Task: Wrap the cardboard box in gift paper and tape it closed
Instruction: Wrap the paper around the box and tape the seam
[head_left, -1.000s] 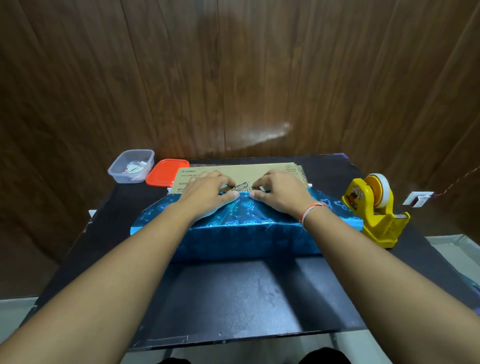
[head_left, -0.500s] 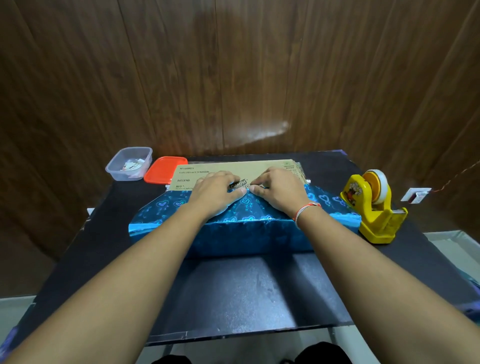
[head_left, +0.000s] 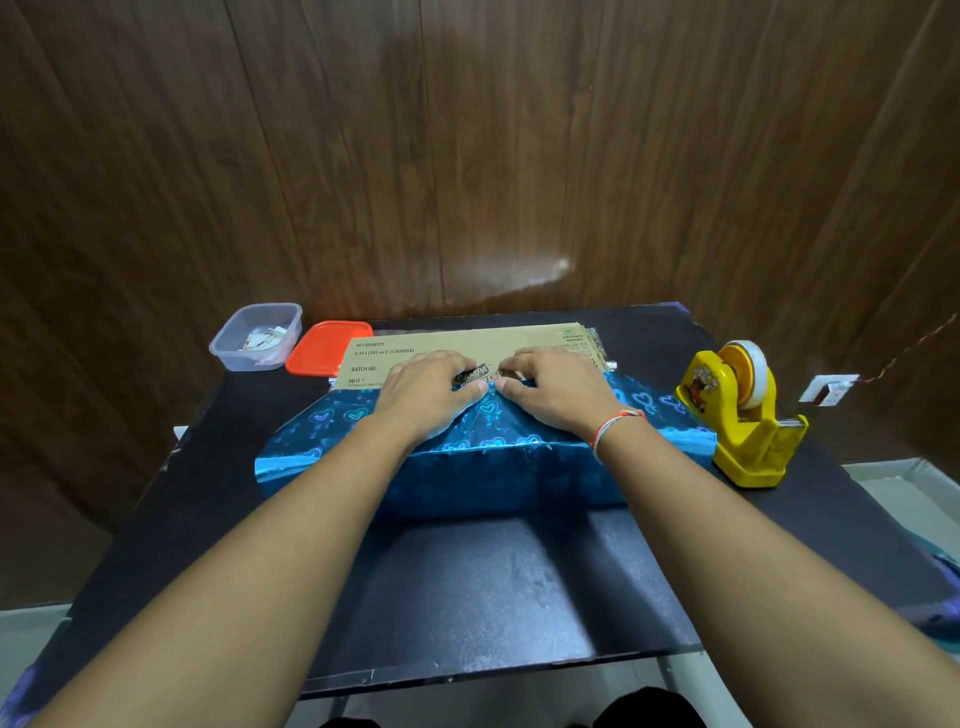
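While the near flap of blue paper (head_left: 467, 441) is only drawn up over the front half of the box (head_left: 467, 348), the head view shows both hands side by side on top of it, the left hand (head_left: 426, 397) and right hand (head_left: 556, 395) pressing the paper's edge down, fingers bent slightly onto the cardboard; whether they pinch the edge I cannot tell. The box lies in the middle of the black table (head_left: 467, 582), its far half still bare. To do this well, I would pull the paper taut toward the far side, crease along the front edge, then keep one hand down while the other reaches to the yellow tape dispenser (head_left: 743, 415) standing just beside the paper's right end.
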